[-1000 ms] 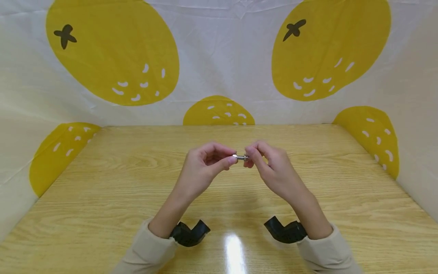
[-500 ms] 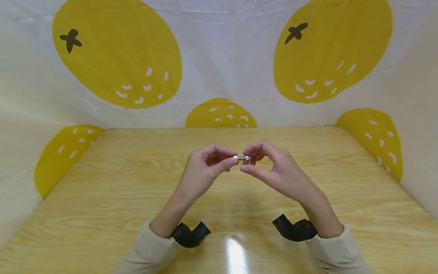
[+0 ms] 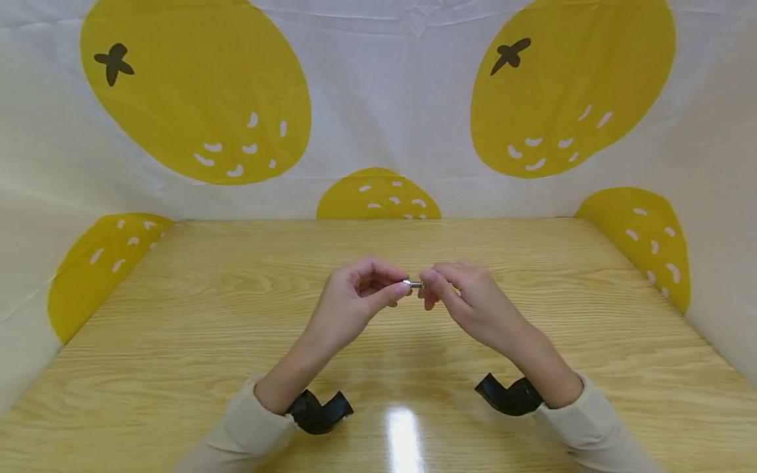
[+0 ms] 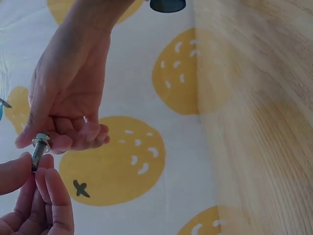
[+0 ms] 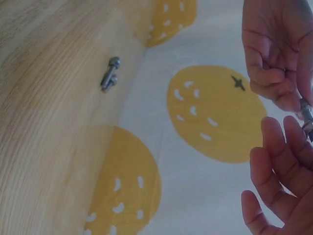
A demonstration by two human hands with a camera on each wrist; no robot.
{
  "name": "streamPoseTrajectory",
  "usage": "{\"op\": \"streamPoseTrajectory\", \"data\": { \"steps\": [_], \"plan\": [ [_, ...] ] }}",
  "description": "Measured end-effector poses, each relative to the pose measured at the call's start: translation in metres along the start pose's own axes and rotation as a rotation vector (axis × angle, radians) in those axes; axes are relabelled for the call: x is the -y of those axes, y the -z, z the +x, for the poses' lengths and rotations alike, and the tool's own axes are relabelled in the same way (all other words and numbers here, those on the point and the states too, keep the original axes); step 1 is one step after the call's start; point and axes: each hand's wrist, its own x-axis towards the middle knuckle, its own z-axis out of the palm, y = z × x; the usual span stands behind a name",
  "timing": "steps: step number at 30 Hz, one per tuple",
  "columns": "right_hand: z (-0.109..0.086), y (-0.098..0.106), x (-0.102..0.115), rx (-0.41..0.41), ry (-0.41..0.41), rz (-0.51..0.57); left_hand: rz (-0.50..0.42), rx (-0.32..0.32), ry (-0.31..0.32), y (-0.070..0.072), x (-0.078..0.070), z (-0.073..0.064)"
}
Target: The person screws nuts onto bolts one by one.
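Note:
A small silvery bolt (image 3: 416, 284) is held level between the two hands, above the wooden table. The left hand (image 3: 361, 289) pinches one end of it between thumb and fingertips, which cover that end. At its other end sits a hex nut (image 4: 42, 138) with a wider ring against it; bare thread shows between the nut and the left fingertips. The right hand (image 3: 473, 299) has thumb and forefinger around the nut, hiding it in the head view. In the right wrist view the other right fingers (image 5: 276, 142) are spread and loosely bent, beside the bolt.
On the wooden table (image 3: 236, 328), another metal bolt (image 5: 108, 76) lies near the cloth side in the right wrist view. White cloth (image 3: 390, 98) with large yellow fruit prints encloses the back and sides. Each wrist carries a black camera mount (image 3: 321, 414).
The right thumb and fingers parted around the nut half a second ago and have come together on it again. Both hands with the bolt sit slightly lower in the head view.

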Motion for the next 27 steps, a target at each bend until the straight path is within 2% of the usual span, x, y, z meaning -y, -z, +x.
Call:
{"op": "streamPoseTrajectory", "data": {
  "steps": [3, 5, 8, 12, 17, 22, 25, 27],
  "plan": [
    [-0.003, 0.001, -0.004, 0.021, -0.011, 0.009, 0.012, 0.002, -0.003, 0.000, 0.001, 0.001],
    [-0.005, 0.001, -0.007, 0.022, 0.011, 0.014, 0.017, 0.007, -0.012, 0.000, 0.001, 0.003],
    [-0.008, -0.002, -0.013, -0.004, 0.083, 0.035, 0.010, 0.017, -0.012, 0.000, 0.000, 0.006],
    [-0.008, -0.007, -0.019, -0.064, 0.188, 0.076, -0.007, 0.034, 0.018, 0.001, 0.000, 0.006],
    [-0.008, -0.011, -0.024, -0.098, 0.252, 0.053, -0.002, 0.039, 0.044, 0.001, 0.004, 0.005],
    [-0.010, -0.011, -0.025, -0.067, 0.230, 0.026, 0.013, 0.043, 0.042, 0.000, 0.006, 0.005],
    [-0.011, -0.009, -0.025, -0.032, 0.190, 0.040, 0.010, 0.054, 0.033, -0.002, 0.009, 0.006],
    [-0.012, -0.007, -0.025, -0.012, 0.134, 0.048, 0.003, 0.067, 0.032, -0.003, 0.010, 0.007]
  ]
}}
